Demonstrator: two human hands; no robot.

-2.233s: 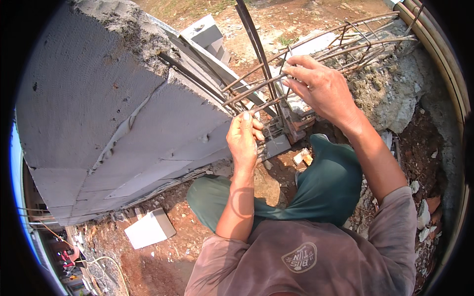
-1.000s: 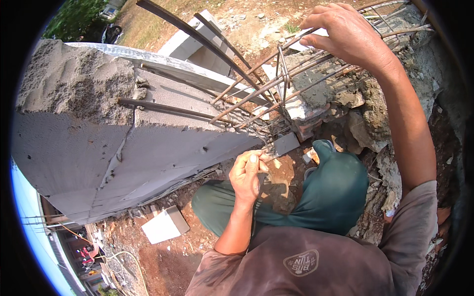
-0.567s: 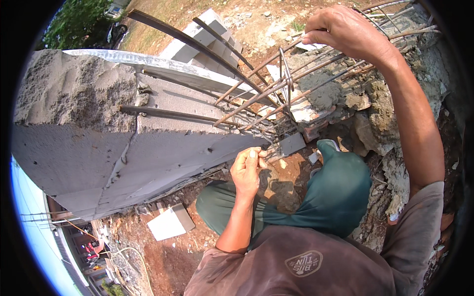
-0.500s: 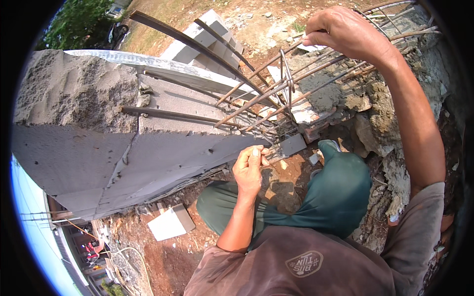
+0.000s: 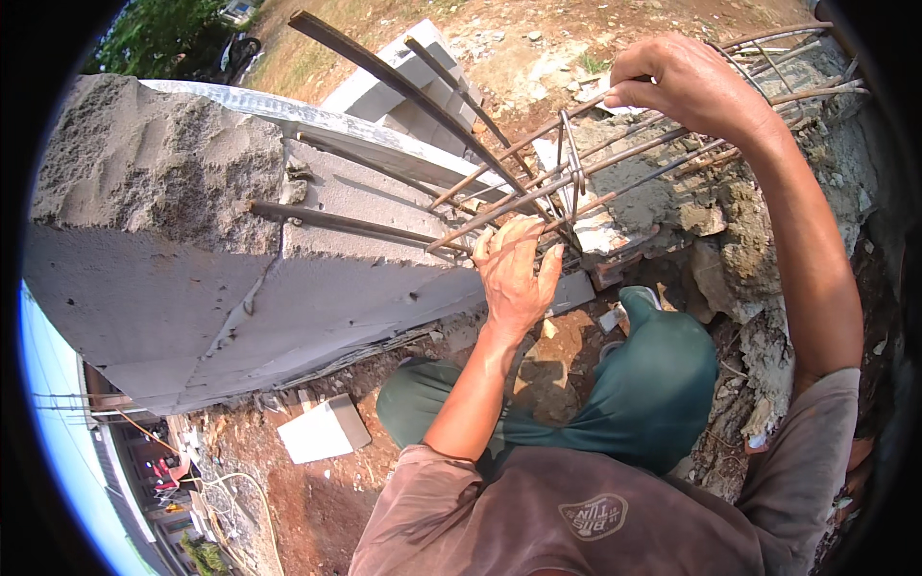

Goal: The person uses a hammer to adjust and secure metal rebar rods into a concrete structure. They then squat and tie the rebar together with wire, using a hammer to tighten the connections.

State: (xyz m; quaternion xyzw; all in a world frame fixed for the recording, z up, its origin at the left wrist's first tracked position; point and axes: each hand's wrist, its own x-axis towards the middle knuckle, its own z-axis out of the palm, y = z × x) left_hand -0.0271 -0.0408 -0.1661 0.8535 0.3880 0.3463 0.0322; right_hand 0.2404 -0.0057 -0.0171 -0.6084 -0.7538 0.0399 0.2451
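Observation:
A cage of steel reinforcing bars (image 5: pixel 663 139) with thin stirrups (image 5: pixel 573 158) slants from the upper right down to the end of a grey block wall (image 5: pixel 365 206). Thumb and fingers of my right hand (image 5: pixel 690 84) close around the cage's upper bar. My left hand (image 5: pixel 519 274) is at the lower ends of the bars, back toward me, fingers raised against them and thumb apart. Its fingertips are partly hidden. Dark metal strips (image 5: pixel 413 86) cross the bars from the upper left, and a shorter strip (image 5: pixel 336 223) lies along the wall top.
Rough mortar (image 5: pixel 154 173) covers the wall's left part. Pale blocks (image 5: pixel 394 72) stand behind it. Broken masonry (image 5: pixel 711 226) lies under the cage at right. My bent legs (image 5: pixel 663 374) are close below; a white board (image 5: pixel 322 430) lies on the dirt at left.
My left hand has risen from in front of the wall to the bar ends, and its fingers have opened out. My right hand keeps its hold on the bar.

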